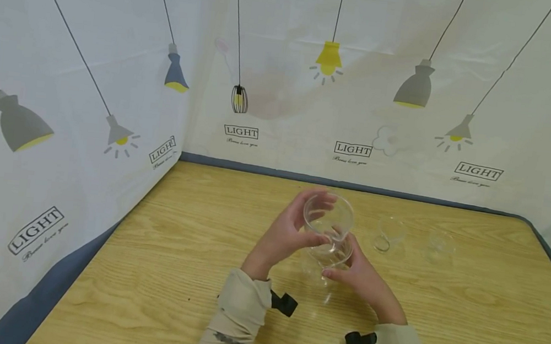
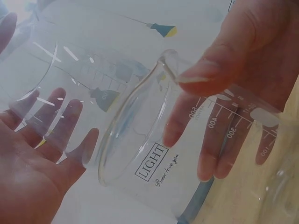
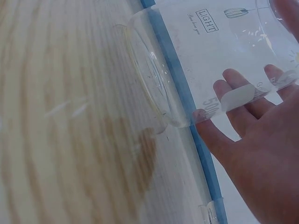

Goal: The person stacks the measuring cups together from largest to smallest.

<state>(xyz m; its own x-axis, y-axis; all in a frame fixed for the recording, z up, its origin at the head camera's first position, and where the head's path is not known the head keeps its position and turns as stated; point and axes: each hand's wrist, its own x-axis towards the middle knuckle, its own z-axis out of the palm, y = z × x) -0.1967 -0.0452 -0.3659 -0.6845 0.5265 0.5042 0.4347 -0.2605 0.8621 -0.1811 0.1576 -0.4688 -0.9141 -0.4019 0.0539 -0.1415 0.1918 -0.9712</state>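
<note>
My left hand [image 1: 284, 234] grips a clear glass beaker [image 1: 329, 213], its thumb on the near side and fingers behind. Just below, my right hand [image 1: 365, 275] holds a second clear beaker [image 1: 332, 258]. Seen from the left wrist, this lower beaker [image 2: 135, 126] shows its spout, and reversed graduation marks run along its side. I cannot tell whether the upper beaker reaches into the lower one. In the right wrist view, the right hand's fingers [image 3: 236, 102] spread against glass bearing a white label patch.
Two more clear glass vessels [image 1: 391, 230] [image 1: 440, 243] stand to the right on the wood-grain table [image 1: 171, 273]. A cloth wall printed with lamps [image 1: 283, 139] rises behind and at both sides. Black wrist cameras [image 1: 287, 304] [image 1: 360, 342] stick out from the sleeves.
</note>
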